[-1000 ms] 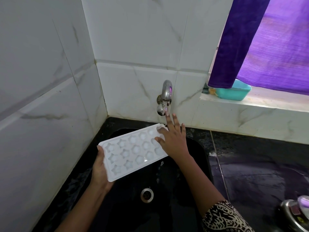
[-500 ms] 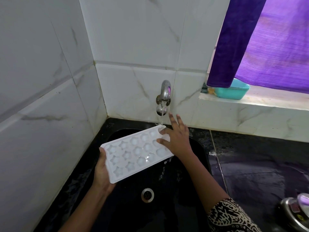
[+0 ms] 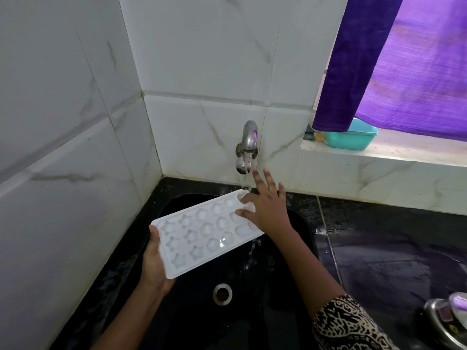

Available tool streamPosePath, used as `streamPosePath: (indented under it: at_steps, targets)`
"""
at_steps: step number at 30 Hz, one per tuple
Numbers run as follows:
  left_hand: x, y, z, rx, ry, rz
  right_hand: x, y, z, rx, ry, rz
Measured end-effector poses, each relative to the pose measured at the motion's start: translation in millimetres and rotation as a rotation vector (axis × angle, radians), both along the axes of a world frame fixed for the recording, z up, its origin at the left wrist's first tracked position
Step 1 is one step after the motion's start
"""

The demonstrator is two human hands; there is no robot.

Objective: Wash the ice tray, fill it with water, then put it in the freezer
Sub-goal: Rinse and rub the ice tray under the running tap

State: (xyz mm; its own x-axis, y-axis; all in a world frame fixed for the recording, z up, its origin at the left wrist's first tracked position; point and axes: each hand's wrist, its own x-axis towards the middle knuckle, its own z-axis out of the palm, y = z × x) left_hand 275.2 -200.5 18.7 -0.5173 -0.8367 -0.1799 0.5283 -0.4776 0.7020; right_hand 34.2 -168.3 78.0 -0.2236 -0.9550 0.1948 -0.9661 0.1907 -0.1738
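Grasp firmly with the left grip (image 3: 154, 263), curled round the near-left short end of the white plastic ice tray (image 3: 202, 233) with star and round cells, held above the black sink (image 3: 300, 236). Rub with the right grip (image 3: 267, 210), fingers spread apart and straight, resting on the far-right cells under the thin stream from the chrome wall tap (image 3: 249, 140). Work cell by cell toward the left, sliding the tray to bring every pocket under the water. Tip the runoff off the near-right edge into the basin, away from the wet black bench (image 3: 379, 236). Likely mid-wash; filling and freezing not yet done.
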Motion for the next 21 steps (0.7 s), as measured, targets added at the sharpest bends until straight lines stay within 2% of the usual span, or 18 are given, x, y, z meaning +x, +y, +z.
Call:
streamPosePath:
  at_steps: [4,8,12,17,21]
  targets:
    - [-2.1,1.4,0.9,0.038,0.017,0.029,11.4,-4.5,-1.8,0.071,0.090,-0.019]
    - [0.2,-4.0,1.7,0.040,0.031,0.050,14.0,-7.4,-2.2,0.034,-0.015,0.053]
    - [4.2,-5.2,1.3,-0.029,0.018,0.035,-3.8,-2.6,-4.7,-0.078,-0.083,0.110]
    - [-3.1,-4.0,4.1,0.018,-0.002,0.099,-8.2,0.9,-12.4,-0.171,-0.024,0.032]
    - [-7.5,-6.3,13.4,0.021,0.081,0.089,6.0,10.0,-23.7,-0.351,-0.175,-0.036]
